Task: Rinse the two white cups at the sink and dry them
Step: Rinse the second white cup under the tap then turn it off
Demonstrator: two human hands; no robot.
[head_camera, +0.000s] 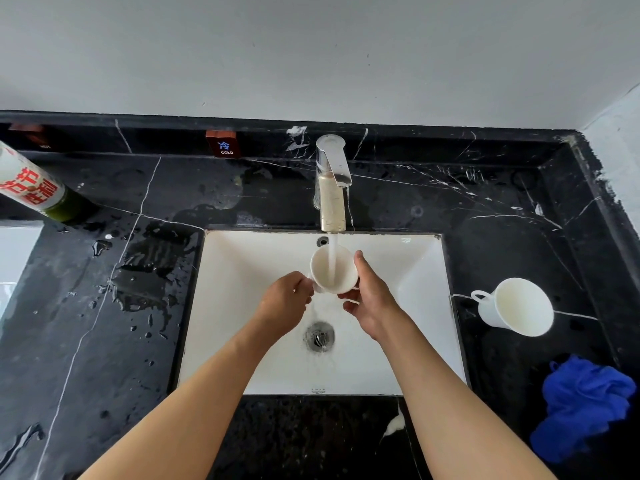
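A white cup [327, 271] is held upright over the white sink [242, 306], right under the chrome faucet [331, 181]. Water runs from the spout into the cup. My right hand [370, 299] grips the cup's right side and base. My left hand [291, 303] pinches the cup at its left side, where the handle seems to be. The second white cup [516, 306] lies tipped on its side on the black counter to the right of the sink, with its handle pointing left. A crumpled blue cloth [585, 407] lies on the counter at the near right.
The black marble counter [104, 341] is wet with puddles left of the sink. A white and green bottle [31, 187] stands at the far left. A "COLD" sign [223, 144] sits on the back ledge. The drain [318, 336] is in the sink's middle.
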